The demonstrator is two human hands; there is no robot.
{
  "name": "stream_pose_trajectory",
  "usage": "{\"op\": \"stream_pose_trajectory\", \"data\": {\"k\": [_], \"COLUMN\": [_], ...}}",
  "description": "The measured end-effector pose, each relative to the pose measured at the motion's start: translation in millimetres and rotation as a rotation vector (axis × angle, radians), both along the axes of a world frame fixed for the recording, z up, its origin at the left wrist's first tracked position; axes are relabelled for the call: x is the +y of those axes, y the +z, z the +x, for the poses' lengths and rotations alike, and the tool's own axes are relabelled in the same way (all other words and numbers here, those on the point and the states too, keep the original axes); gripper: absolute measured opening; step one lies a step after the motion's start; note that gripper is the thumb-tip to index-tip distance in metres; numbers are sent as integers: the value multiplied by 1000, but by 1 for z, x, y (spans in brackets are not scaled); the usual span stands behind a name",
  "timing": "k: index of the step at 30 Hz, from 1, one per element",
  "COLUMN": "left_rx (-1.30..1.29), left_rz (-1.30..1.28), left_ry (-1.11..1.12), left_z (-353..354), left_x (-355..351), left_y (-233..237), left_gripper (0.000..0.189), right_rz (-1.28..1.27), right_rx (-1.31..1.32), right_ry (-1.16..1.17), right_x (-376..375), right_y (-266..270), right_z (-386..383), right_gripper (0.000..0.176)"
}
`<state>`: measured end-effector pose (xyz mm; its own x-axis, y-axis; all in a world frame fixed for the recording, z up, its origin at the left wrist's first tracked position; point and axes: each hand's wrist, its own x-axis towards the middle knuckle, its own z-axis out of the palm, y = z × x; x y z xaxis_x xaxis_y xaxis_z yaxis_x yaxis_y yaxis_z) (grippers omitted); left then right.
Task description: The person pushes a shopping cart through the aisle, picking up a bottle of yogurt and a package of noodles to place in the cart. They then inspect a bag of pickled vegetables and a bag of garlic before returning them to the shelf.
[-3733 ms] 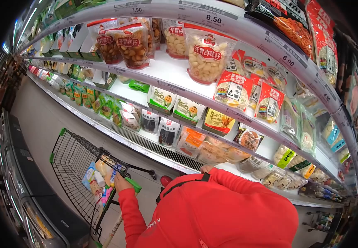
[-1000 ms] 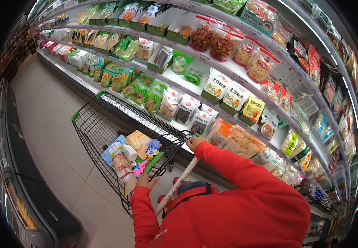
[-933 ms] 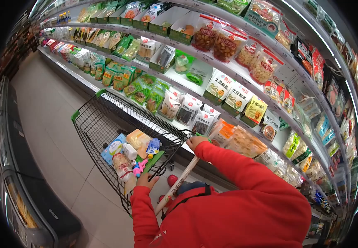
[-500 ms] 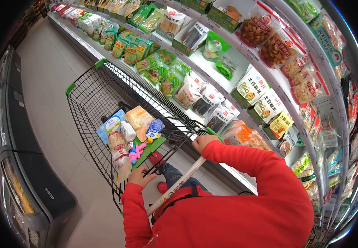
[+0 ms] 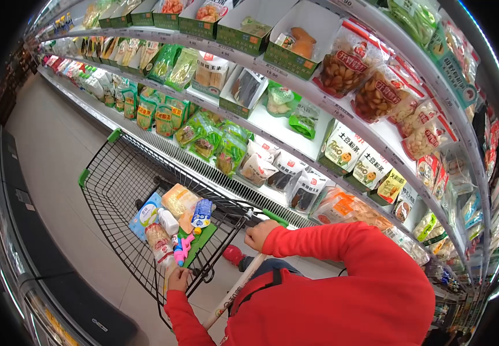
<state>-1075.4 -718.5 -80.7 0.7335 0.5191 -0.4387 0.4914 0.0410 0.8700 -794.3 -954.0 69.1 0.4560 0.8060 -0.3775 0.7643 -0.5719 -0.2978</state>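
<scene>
My right hand (image 5: 262, 235) is closed on the pale handle (image 5: 244, 282) of a black wire shopping cart (image 5: 108, 193), near its right end. My left hand (image 5: 178, 278) is at the near left of the basket with its fingers drawn together. What they hold is hidden. Just beyond it lie a clear bag of pale food with a red label (image 5: 158, 241) and a pink and blue toy gun (image 5: 182, 249). Further in are a white bottle (image 5: 168, 221), a light blue packet (image 5: 145, 214), a pack that looks like bread (image 5: 180, 200) and a dark blue packet (image 5: 203, 212).
A lit shelf unit (image 5: 295, 135) with bagged foods and green boxes runs along the right, close to the cart. Dark freezer cabinets (image 5: 59, 300) line the left. Grey tiled floor (image 5: 53, 138) stretches between them.
My left hand's fingers have gone from spread to drawn together, at the basket's near left. My right hand stays on the handle. The view has shifted, showing more of the upper shelves.
</scene>
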Motion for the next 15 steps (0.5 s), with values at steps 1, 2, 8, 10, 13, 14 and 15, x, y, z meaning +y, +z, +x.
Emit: {"op": "stream_pose_trajectory", "data": {"k": [1,2,8,10,13,14,15], "left_rx": [-8,69,28,17,-116,-48,-25], "left_rz": [75,147,265,193,116,94,96], "left_ry": [6,-19,54,-22,-111,-222,-215], "left_z": [4,7,51,84,115,125,123], "left_x": [8,17,49,50,50,58,61], "left_y": [-3,-7,2,46,44,56,59], "left_gripper": [16,16,21,26,30,31,31], "right_rz": [24,62,136,168,155,169,190], "right_rx": [-1,-24,-66,-85,-119,-135,-160], "right_ry": [6,7,-42,-61,-79,-93,-113], "right_x": [6,12,65,84,108,113,121], "right_y": [0,-2,-2,-8,-6,-12,-12], "right_z": [1,3,12,14,19,20,21], "right_gripper": [35,34,33,34,33,32,32]}}
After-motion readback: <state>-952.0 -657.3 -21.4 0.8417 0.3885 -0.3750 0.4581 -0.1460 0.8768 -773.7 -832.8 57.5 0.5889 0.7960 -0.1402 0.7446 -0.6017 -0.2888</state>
